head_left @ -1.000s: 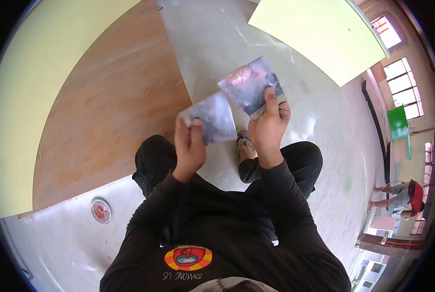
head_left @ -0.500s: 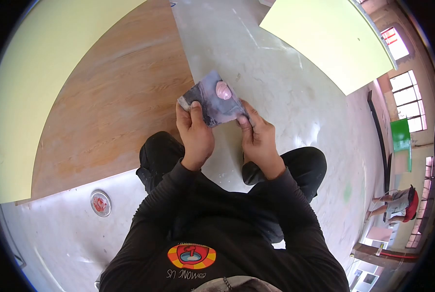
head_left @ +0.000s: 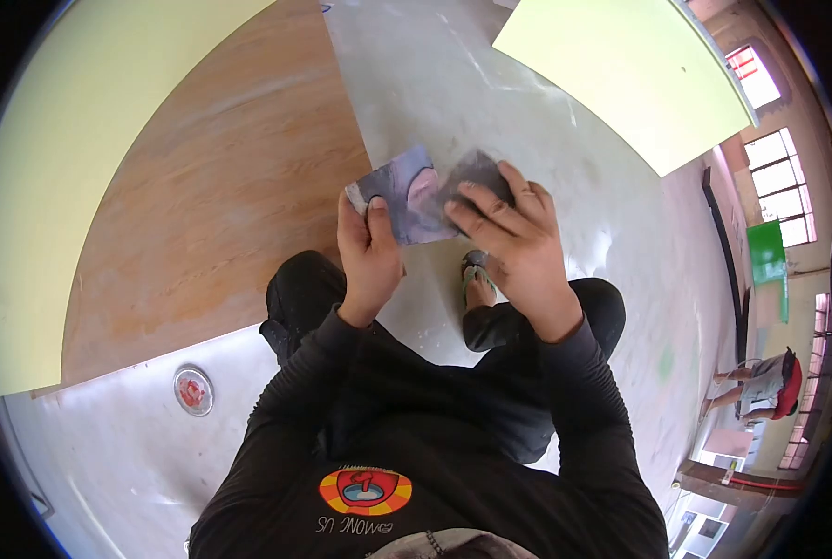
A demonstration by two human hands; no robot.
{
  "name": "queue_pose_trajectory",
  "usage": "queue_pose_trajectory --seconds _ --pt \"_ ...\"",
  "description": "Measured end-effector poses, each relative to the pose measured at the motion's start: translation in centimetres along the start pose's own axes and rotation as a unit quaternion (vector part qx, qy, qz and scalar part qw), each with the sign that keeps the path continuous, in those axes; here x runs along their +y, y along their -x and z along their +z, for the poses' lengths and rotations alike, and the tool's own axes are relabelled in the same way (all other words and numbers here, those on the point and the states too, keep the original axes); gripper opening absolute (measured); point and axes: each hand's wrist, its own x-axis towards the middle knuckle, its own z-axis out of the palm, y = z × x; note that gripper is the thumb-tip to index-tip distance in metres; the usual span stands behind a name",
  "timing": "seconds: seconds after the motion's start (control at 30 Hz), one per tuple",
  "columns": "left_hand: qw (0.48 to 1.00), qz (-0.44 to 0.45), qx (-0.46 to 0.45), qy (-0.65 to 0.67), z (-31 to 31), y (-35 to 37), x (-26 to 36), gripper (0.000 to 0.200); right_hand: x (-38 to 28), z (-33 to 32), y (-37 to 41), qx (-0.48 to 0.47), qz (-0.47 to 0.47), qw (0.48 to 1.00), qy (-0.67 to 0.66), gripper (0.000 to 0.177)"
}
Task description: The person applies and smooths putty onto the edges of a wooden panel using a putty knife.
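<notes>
My left hand grips a flat grey-purple plate by its left edge, thumb on top. A blob of glossy pink paste lies on the plate, and dried smears cover much of its surface. My right hand holds a dark, flat, roughly square spreader, slightly blurred, with several fingers spread across its face. The spreader's left edge is right beside the pink paste and overlaps the plate's right side in this view.
A wood-grain panel lies to the left, with a pale yellow panel beyond it. Another yellow panel is at upper right. A round dish with red residue sits on the grey floor. A person bends over at far right.
My right hand has come off the plate's right edge, turned over and brought the dark spreader to the paste. The pink blob looks flattened and stretched. My left hand keeps its hold.
</notes>
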Motion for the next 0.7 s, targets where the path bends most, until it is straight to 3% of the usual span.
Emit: queue_pose_trajectory --seconds 0.07,0.13,0.17,0.23,0.3,0.43,0.53,0.57,0.6,0.63,0.67,0.7 --pt "1.000 -0.017 -0.002 0.002 0.1 0.3 0.1 0.019 0.5 0.5 -0.3 0.057 0.005 0.998 -0.024 0.055" --pt "0.975 -0.141 0.002 0.169 0.5 -0.2 0.8 0.021 1.1 1.5 0.0 0.048 0.006 0.998 -0.047 0.058" --pt "0.976 -0.137 0.006 0.172 0.5 -0.5 1.1 0.021 1.6 1.5 0.1 0.064 0.014 0.991 -0.118 0.061" --pt "0.929 -0.250 -0.013 0.272 -0.2 -0.6 1.5 0.023 1.2 1.9 0.2 0.077 0.027 0.978 -0.194 0.063" --pt "0.931 -0.242 -0.018 0.274 -0.1 -0.7 1.4 0.023 -0.3 2.7 0.3 0.106 0.044 0.946 -0.304 0.066" --pt "0.942 -0.189 0.002 0.278 0.0 -0.7 0.9 0.022 -0.2 4.6 1.6 0.121 0.083 0.946 -0.290 0.066" --pt "0.952 -0.128 0.003 0.277 -0.7 -1.0 1.1 0.020 1.0 5.4 3.0 0.063 0.161 0.942 -0.287 0.052" --pt "0.952 -0.125 0.007 0.278 -1.0 -1.2 0.7 0.020 1.1 5.6 3.1 0.138 0.255 0.867 -0.404 0.039" --pt "0.983 -0.051 0.032 0.173 -1.2 -1.5 0.2 0.022 1.2 5.8 3.0 0.205 0.340 0.763 -0.509 0.027" --pt "0.996 0.021 0.055 0.061 -1.6 -1.6 -0.1 0.024 1.4 5.6 3.2 0.238 0.321 0.734 -0.549 0.017" --pt "0.996 0.021 0.056 0.059 -1.9 -1.4 -0.4 0.024 1.1 5.7 3.4 0.237 0.320 0.733 -0.551 0.017" --pt "0.997 0.022 0.056 0.040 -1.7 -1.2 -0.4 0.025 -0.2 4.4 2.2 0.266 0.361 0.651 -0.612 0.015"
